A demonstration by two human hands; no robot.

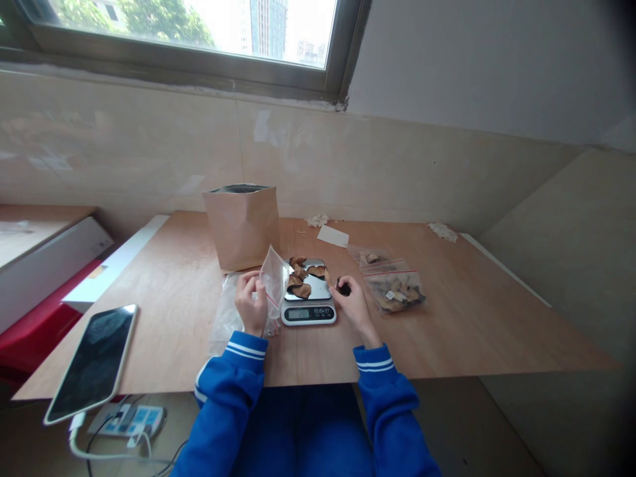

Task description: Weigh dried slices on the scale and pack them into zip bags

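My left hand (pixel 252 303) pinches the edge of a clear zip bag (pixel 274 277), holding it up just left of a small digital kitchen scale (pixel 309 315). Several brown, curled dried slices (pixel 299 290) lie on the scale's plate; the digits on its display are too small to read surely. At the plate's right edge, my right hand (pixel 350 301) has its fingers closed on dried slices, one dark piece (pixel 344 287) showing in its curl. More clear plastic bags (pixel 229 315) lie flat beneath and beside my left hand.
An open brown paper pouch (pixel 243 228) stands behind my left hand. Filled zip bags (pixel 397 289) lie right of the scale. A white card (pixel 332 236) and pale scraps (pixel 318 220) are at the back. A tablet (pixel 94 361) overhangs the left front edge, cable attached, above a power strip (pixel 128 421).
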